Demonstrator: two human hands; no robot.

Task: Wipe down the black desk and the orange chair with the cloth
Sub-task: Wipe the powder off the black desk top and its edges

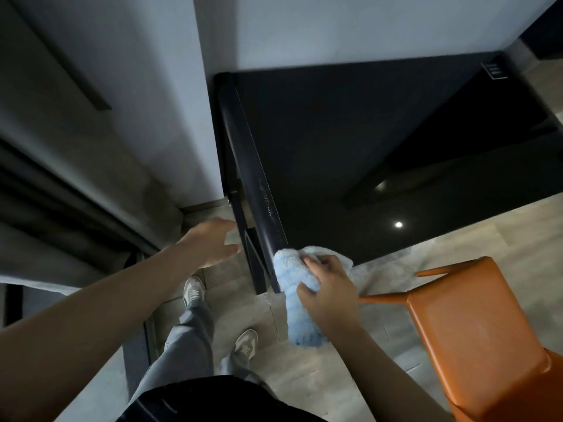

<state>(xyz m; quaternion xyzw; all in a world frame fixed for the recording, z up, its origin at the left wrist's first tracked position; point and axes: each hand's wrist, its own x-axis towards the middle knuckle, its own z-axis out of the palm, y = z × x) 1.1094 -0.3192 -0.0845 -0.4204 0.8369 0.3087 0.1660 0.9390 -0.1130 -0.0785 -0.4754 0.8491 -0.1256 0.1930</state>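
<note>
Right hand (327,287) grips the bunched blue cloth (300,318) against the near corner of the black desk (365,132), likely to wipe its streaked edge; left hand (213,242) spread, empty. Orange chair (475,330) just right of the gripping hand.

A pale grey wall (350,28) is seen along the top of the view. It is met at a corner by a second grey wall (146,95) on the left, across which 1 dark slanted strip (79,74) is seen. Dark grey curtains (54,190) are hung in folds at the left edge. The floor (304,379) is laid in light, wood-look planks. The room is dimly lit.
</note>
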